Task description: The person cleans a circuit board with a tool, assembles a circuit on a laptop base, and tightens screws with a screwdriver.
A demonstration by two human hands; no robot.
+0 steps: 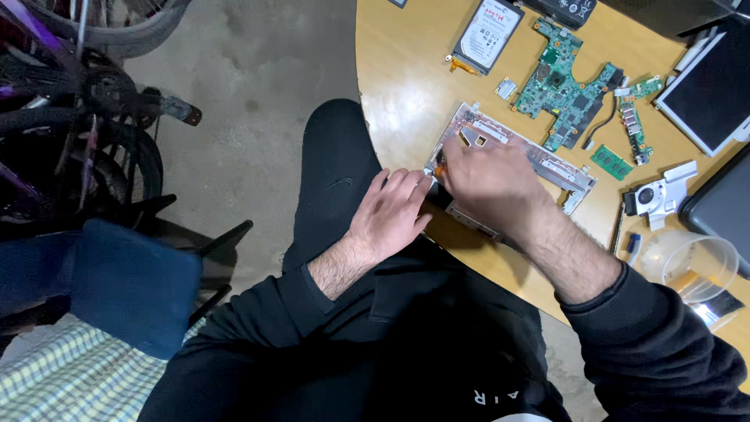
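Two hands on one silver rectangular laptop chassis [547, 162]: left hand [393, 215] flat, fingers together; right hand [488, 178] clamped on orange-handled screwdriver [439, 169].

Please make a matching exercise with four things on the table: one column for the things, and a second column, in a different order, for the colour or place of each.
Things:
1. motherboard
2. hard drive
3. fan
4. cup

Descriptions:
A. clear plastic, at the table's near edge
B. green, among the loose parts
C. under the right hand
D. white housing, beside the cup
E. silver, flat, with a white label

Pairs: 1-B, 2-E, 3-D, 4-A
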